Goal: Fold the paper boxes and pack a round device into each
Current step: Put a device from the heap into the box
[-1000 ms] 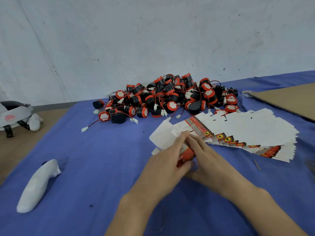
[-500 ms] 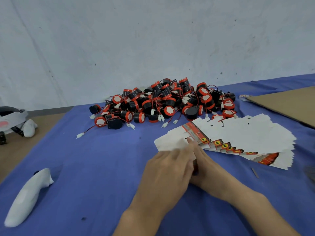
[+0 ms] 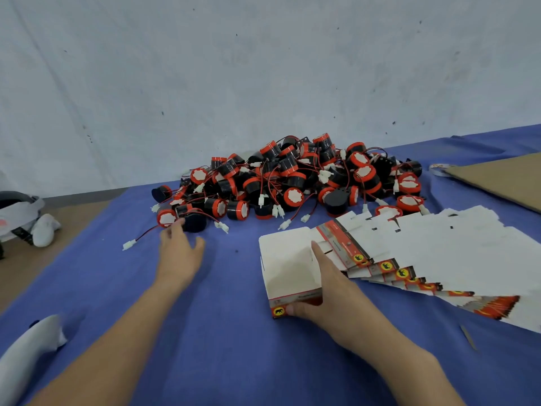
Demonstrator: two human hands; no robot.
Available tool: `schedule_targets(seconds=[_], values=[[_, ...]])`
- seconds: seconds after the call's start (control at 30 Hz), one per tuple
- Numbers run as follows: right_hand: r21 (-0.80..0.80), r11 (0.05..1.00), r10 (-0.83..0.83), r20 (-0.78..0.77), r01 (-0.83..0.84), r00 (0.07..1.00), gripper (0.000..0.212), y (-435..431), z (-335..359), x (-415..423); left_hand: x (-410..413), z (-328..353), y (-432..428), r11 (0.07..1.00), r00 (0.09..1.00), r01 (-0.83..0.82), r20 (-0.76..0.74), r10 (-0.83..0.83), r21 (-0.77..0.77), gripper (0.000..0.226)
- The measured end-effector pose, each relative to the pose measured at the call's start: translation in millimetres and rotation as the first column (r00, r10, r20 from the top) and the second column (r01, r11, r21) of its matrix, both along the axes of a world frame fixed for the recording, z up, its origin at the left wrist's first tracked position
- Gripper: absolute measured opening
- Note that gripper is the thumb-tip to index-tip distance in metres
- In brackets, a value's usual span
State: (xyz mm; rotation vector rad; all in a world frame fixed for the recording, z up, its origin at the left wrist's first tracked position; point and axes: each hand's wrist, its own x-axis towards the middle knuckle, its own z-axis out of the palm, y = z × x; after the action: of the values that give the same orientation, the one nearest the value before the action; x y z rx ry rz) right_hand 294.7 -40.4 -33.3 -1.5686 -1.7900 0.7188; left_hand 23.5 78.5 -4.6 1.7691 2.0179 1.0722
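- The pile of round devices (image 3: 292, 180) lies at the far side of the blue-covered counter (image 3: 222, 332). It is a tangle of black-and-red drums with thin wires and white plugs.
- The left hand (image 3: 180, 253) is stretched out to the pile's near left edge, its fingers (image 3: 172, 234) spread, loosely open and holding nothing. The tips are just beside a black device (image 3: 194, 222); whether they touch it I cannot tell.
- The paper box (image 3: 288, 266) is folded up with its top open, and stands just on the near side of the pile. The right hand (image 3: 325, 288) grips it, with the thumb on its near red edge and a finger along its right wall.
- Flat box blanks (image 3: 439, 253) fan out to the near right of the pile.
- The device looks small, rigid and light. It is best taken across the drum's sides rather than by the wire, which would likely drag its neighbours along.
- The box is thin card, light and probably easy to crush. It should be held gently at the edges and corners so that its mouth stays open.
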Motion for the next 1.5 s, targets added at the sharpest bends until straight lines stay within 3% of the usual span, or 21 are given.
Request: schedule_targets(seconds=[0.33,0.43,0.53,0.7,0.8,0.9,1.0,1.1,1.17,1.23,1.27,1.37,1.5], values=[[0.028,0.999,0.018,-0.023,-0.017,1.0,0.124,19.7,-8.2,3.9,-35.7,9.1,94.2,0.955,0.974,-0.116,-0.221,0.055,-0.273,0.032],[0.013,1.0,0.008,-0.015,-0.008,1.0,0.127,19.5,-7.5,3.5,-29.5,1.3,91.9,0.964,0.962,-0.159,-0.255,0.102,-0.215,0.031],[0.021,1.0,0.01,-0.026,-0.01,1.0,0.124,16.6,-5.4,2.4,-15.5,3.8,75.6,0.988,0.957,-0.141,-0.265,0.12,-0.064,0.038],[0.025,1.0,0.019,-0.074,-0.018,0.997,0.123,8.1,-0.6,5.0,17.4,43.1,34.4,0.988,0.995,-0.049,-0.077,0.061,0.144,0.038],[0.022,1.0,0.002,-0.178,0.002,0.984,0.118,-1.1,7.7,7.0,35.9,74.6,-1.9,0.956,0.987,-0.035,0.159,-0.012,0.29,0.037],[0.138,0.989,-0.025,-0.239,0.059,0.971,0.096,-15.9,24.6,9.4,55.0,102.3,-48.5,0.89,0.918,-0.114,0.39,-0.076,0.441,0.029],[0.293,0.945,-0.022,-0.383,0.144,0.924,0.076,-32.7,44.9,9.4,82.9,107.9,-97.3,0.806,0.873,-0.134,0.453,-0.179,0.576,0.017],[0.361,0.915,0.053,-0.544,0.177,0.837,0.062,-48.6,60.8,5.1,118.8,92.1,-141.3,0.798,0.903,0.052,0.312,-0.294,0.6,0.013],[0.372,0.915,0.125,-0.629,0.156,0.767,0.062,-55.0,65.8,2.2,135.4,74.0,-161.9,0.757,0.957,0.257,-0.048,-0.287,0.6,0.008],[0.369,0.912,0.142,-0.69,0.177,0.709,0.066,-58.6,64.8,1.1,145.5,55.4,-175.2,0.686,0.894,0.436,-0.366,-0.258,0.583,0.003],[0.355,0.911,0.122,-0.719,0.211,0.684,0.065,-60.5,64.0,1.5,149.0,48.4,-180.8,0.67,0.859,0.494,-0.429,-0.278,0.555,0.007],[0.315,0.893,0.05,-0.778,0.321,0.626,0.055,-64.7,63.8,6.0,155.3,38.3,-191.6,0.691,0.837,0.533,-0.42,-0.35,0.488,0.021],[0.247,0.885,0.007,-0.855,0.396,0.518,0.055,-65.8,67.8,17.2,146.6,39.8,-190.0,0.775,0.908,0.419,-0.219,-0.356,0.474,0.028]])
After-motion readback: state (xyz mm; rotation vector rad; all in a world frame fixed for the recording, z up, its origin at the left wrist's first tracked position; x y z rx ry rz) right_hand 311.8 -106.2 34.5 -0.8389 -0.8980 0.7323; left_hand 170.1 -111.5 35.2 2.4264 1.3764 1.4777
